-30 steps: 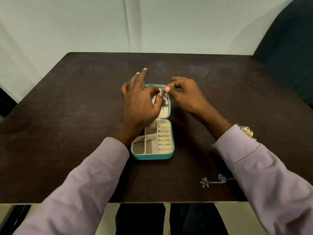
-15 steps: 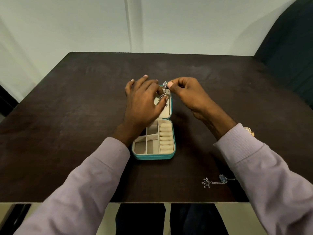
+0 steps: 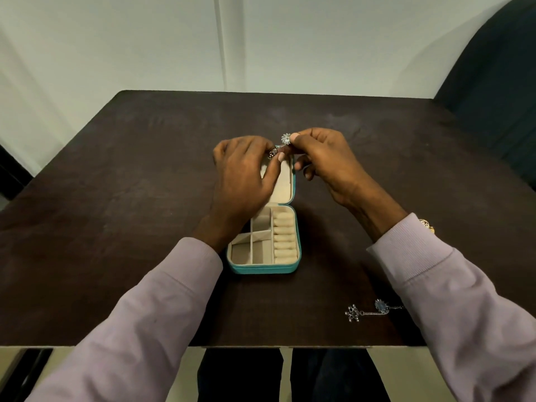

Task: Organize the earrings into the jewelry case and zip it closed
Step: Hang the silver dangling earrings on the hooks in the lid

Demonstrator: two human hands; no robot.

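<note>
My right hand [image 3: 327,163] pinches the earring [image 3: 286,139] by its flower top; my left hand [image 3: 243,181] pinches its lower end, just beside. Under both grips lies the open case [image 3: 265,269]. A second earring [image 3: 368,311] lies well apart.

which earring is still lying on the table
The silver chain earring near the table's front right edge; the flower earring is pinched in both hands above the open case.

Left hand [image 3: 242,181] covers the left part of the jewelry case [image 3: 293,266] lid; right sleeve [image 3: 452,285] hides one end of the earring [image 3: 374,310] on the counter [image 3: 116,198].
</note>
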